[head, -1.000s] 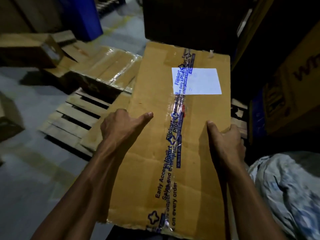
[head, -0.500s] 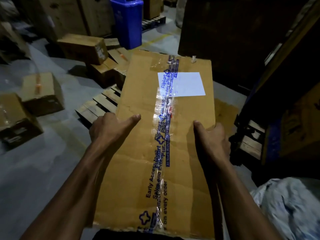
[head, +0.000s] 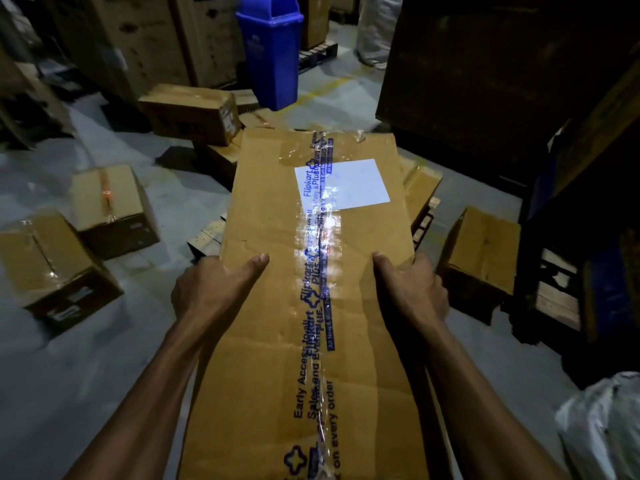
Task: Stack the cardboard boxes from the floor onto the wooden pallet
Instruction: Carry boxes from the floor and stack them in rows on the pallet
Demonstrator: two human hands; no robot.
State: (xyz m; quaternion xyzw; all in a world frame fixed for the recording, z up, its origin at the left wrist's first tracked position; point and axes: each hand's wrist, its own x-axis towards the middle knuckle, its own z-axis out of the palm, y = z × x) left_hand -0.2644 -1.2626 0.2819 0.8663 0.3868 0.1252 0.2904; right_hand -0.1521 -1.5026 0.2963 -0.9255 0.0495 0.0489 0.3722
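I hold a long flat cardboard box (head: 270, 341) with blue printed tape and a white label, lifted in front of me. My left hand (head: 211, 289) grips its left edge, thumb on top. My right hand (head: 412, 292) grips its right edge the same way. The wooden pallet (head: 207, 235) lies on the floor beyond, mostly hidden behind the held box; only a left corner and a right strip (head: 427, 216) show. A cardboard box (head: 192, 112) rests on top of flatter boxes at the pallet's far left.
Two cardboard boxes (head: 110, 206) (head: 52, 268) sit on the grey floor at left. An open box (head: 481, 251) stands at right beside a dark rack. A blue bin (head: 272, 46) stands at the back. A crumpled plastic bag (head: 602, 427) lies at lower right.
The view has tilted up and back: the held box is further from the pallet and covers most of it, and more floor and loose boxes show at left. Both hands keep their grip.
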